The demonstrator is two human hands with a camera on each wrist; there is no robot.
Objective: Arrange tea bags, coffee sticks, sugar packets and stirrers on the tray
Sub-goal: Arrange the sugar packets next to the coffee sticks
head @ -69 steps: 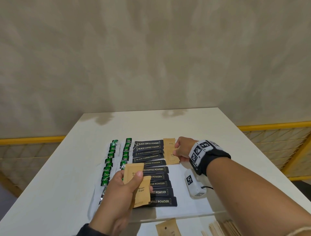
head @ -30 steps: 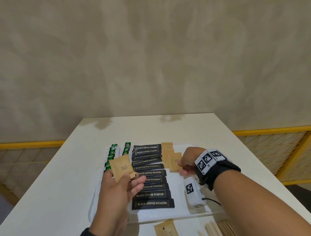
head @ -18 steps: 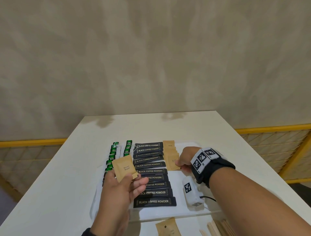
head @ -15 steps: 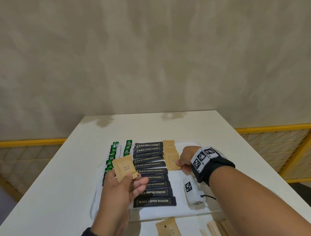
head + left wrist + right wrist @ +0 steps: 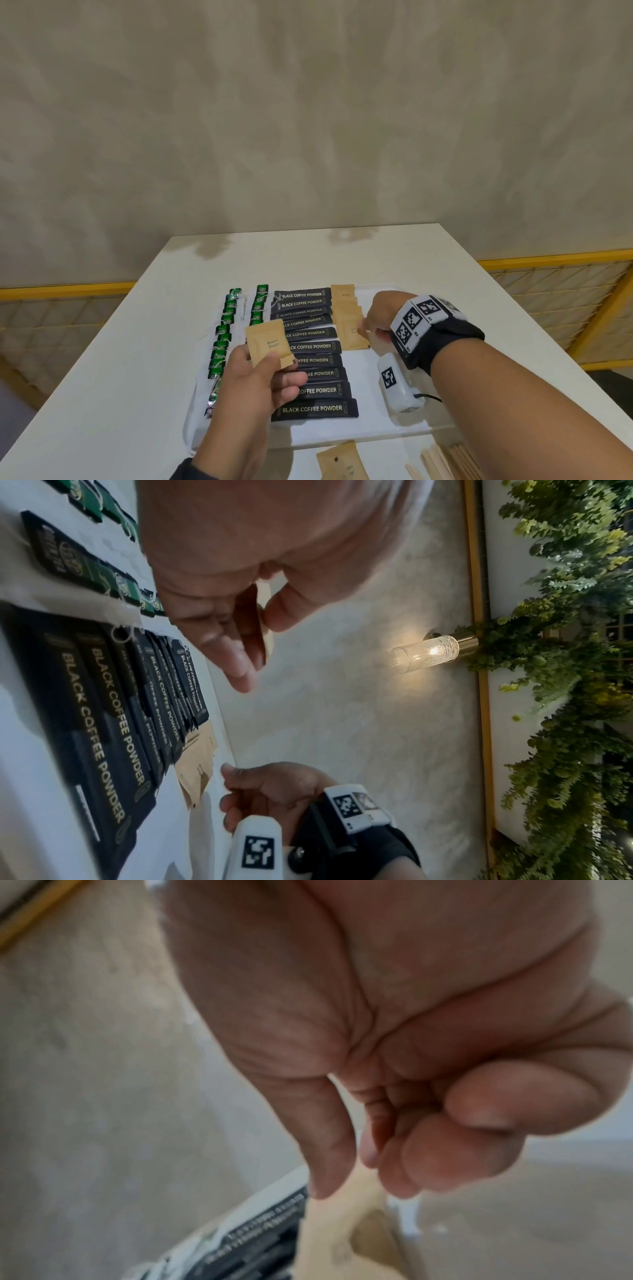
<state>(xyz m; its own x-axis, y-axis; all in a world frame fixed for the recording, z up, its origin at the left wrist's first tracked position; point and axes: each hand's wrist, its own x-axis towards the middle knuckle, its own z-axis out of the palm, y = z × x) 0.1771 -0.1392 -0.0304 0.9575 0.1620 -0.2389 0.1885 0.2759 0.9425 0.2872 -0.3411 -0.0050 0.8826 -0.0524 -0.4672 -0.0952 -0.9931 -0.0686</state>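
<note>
A clear tray [image 5: 376,433] on the white table holds two columns of green tea bags [image 5: 222,337], a column of black coffee sticks [image 5: 313,346] and a column of overlapping brown sugar packets [image 5: 346,308]. My left hand [image 5: 274,363] hovers over the coffee sticks and pinches a brown sugar packet [image 5: 269,342] between thumb and fingers. My right hand [image 5: 368,330] is at the right edge of the nearest laid sugar packet [image 5: 352,337], thumb and curled fingers pinching its edge. In the right wrist view the right hand [image 5: 356,1185] closes just above that packet [image 5: 339,1226].
A loose sugar packet [image 5: 342,462] lies on the table in front of the tray. Wooden stirrers [image 5: 445,462] lie at the front right. The right half of the tray is bare. Yellow railings [image 5: 548,260] run behind the table on both sides.
My right hand has come from the far end of the sugar column toward me as the row of packets has grown. My left hand's stack is smaller and has risen slightly.
</note>
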